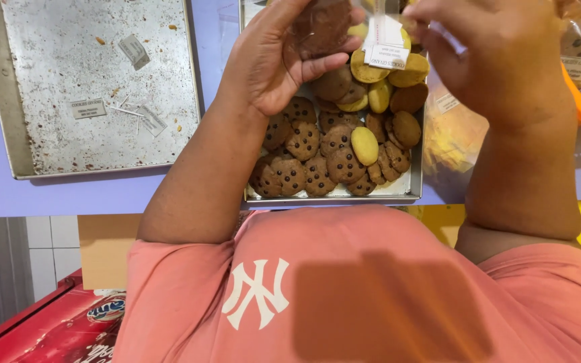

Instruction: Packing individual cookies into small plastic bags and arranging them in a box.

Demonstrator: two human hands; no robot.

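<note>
Both hands, left hand and right hand, pinch a thin clear crinkly plastic cookie bag, likely light, slippery, fragile contents; best held near the top edges.

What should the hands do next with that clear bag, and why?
Probably pick another cookie from the tray and drop it in. The left hand holds the clear bag up over the tray, the right hand is at the bag's top by the white label, and many brown and yellow cookies remain below.
</note>
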